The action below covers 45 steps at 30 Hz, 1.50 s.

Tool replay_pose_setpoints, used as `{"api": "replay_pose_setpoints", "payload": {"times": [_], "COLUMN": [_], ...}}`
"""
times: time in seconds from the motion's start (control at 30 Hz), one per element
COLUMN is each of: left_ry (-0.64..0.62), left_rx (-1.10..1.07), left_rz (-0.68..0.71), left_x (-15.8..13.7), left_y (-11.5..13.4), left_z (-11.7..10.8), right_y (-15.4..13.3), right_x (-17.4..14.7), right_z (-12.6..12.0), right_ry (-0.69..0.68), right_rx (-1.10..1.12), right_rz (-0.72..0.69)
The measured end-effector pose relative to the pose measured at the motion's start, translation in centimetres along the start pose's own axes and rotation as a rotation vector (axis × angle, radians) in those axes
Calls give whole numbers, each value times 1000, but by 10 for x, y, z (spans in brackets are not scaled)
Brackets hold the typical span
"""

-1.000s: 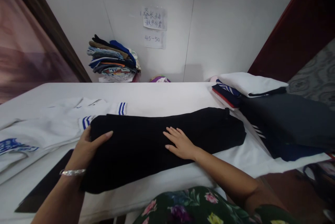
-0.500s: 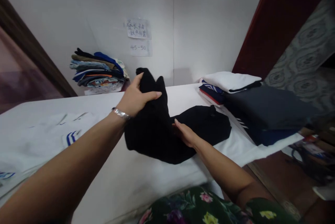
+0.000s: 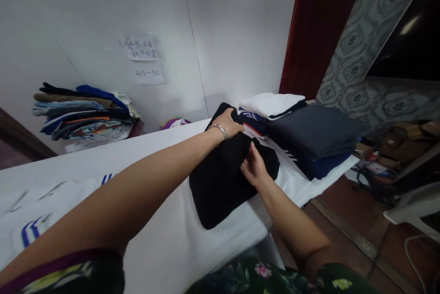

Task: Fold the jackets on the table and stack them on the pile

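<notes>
A black garment [image 3: 216, 188] lies partly folded on the white-covered table, its exact kind hard to make out. My left hand [image 3: 229, 123], with a silver bracelet at the wrist, is closed on the upper part of the garment near its far end. Fingers of my right hand [image 3: 253, 166] pinch the cloth at its right side, with the thumb on top. Part of the garment spreads out to the right beyond my right hand. Just past it stands a pile with a folded white garment [image 3: 271, 104] on top.
A dark grey folded garment [image 3: 312, 129] tops another pile at the table's right end. At the left back is a tall stack of folded clothes [image 3: 85, 111]. White cloth with blue stripes [image 3: 41, 211] lies at the left. Handwritten paper signs [image 3: 144, 49] hang on the wall.
My left hand has carried its end of the black garment rightward, folding it toward my right hand. The view has turned to the right.
</notes>
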<state>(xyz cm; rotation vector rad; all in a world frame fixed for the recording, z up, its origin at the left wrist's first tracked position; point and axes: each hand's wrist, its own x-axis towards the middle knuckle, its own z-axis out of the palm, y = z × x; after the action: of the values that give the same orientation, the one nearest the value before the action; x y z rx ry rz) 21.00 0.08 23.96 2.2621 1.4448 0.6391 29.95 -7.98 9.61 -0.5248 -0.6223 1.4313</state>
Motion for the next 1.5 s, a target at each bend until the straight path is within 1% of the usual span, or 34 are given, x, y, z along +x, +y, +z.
{"api": "replay_pose_setpoints", "payload": {"times": [0.13, 0.23, 0.3, 0.33, 0.4, 0.5, 0.57, 0.63, 0.7, 0.77, 0.83, 0.87, 0.9, 0.93, 0.97, 1.0, 1.03, 1.07, 1.1, 1.13, 1.17, 1.23, 1.27, 1.33, 1.37, 1.43, 1.5], "left_ry": [-103, -161, -195, -210, -251, -340, -374, -356, -293, -217, -188, -192, -202, -211, -213, -214, -215, -219, -224, -229, -236, -257, -267, -250, -218, -145, -134], "left_rx": [59, -6, -65, -94, -166, -311, -391, -428, -368, -181, 18, 97, 160, 209, 247, 276, 299, 315, 324, 325, 318, 279, 247, 179, 158, 150, 163], "left_rz": [-18, -40, -64, -68, -49, 3, 42, 138, 269, 336, 334, 329, 324, 323, 325, 329, 335, 337, 337, 332, 321, 283, 262, 215, 167, 17, -135], "left_x": [20, 28, 31, 31, 29, 20, 10, -2, -17, -32, -45, -49, -52, -53, -53, -53, -52, -51, -51, -50, -49, -47, -45, -37, -32, -21, -11], "left_y": [17, 28, 31, 31, 28, 16, 4, -14, -37, -61, -81, -88, -92, -94, -93, -92, -89, -87, -85, -83, -83, -87, -90, -98, -104, -116, -129], "left_z": [45, 77, 97, 106, 122, 136, 134, 122, 103, 85, 75, 75, 77, 81, 86, 91, 96, 100, 103, 105, 106, 106, 105, 101, 99, 92, 84], "right_y": [-23, -32, -36, -38, -40, -42, -44, -49, -57, -67, -76, -80, -82, -83, -83, -81, -78, -73, -68, -62, -56, -45, -40, -33, -31, -29, -30], "right_x": [-2, -4, -4, -4, -4, -7, -11, -14, -19, -26, -37, -43, -50, -56, -59, -60, -58, -52, -43, -33, -21, -1, 6, 13, 13, 11, 9], "right_z": [-21, -40, -55, -64, -81, -104, -116, -124, -128, -125, -108, -94, -77, -58, -38, -21, -7, 0, 2, -4, -14, -44, -60, -84, -91, -96, -94], "right_ry": [52, 112, 129, 133, 151, 206, 243, 269, 291, 341, 413, 425, 405, 331, 225, 103, -23, -122, -183, -197, -155, 8, 27, 63, 64, 62, 57], "right_rx": [92, 121, 108, 77, -60, -293, -360, -385, -425, -484, -626, -738, -871, -1023, -1155, -1284, -1412, -1529, -1641, -1743, -1831, -1946, -1976, -2027, -2041, -2048, -2039], "right_rz": [-36, -28, -34, -30, 11, 90, 82, 48, 17, -40, -205, -320, -444, -536, -608, -634, -626, -598, -541, -460, -360, -80, -2, 37, 26, 12, 18]}}
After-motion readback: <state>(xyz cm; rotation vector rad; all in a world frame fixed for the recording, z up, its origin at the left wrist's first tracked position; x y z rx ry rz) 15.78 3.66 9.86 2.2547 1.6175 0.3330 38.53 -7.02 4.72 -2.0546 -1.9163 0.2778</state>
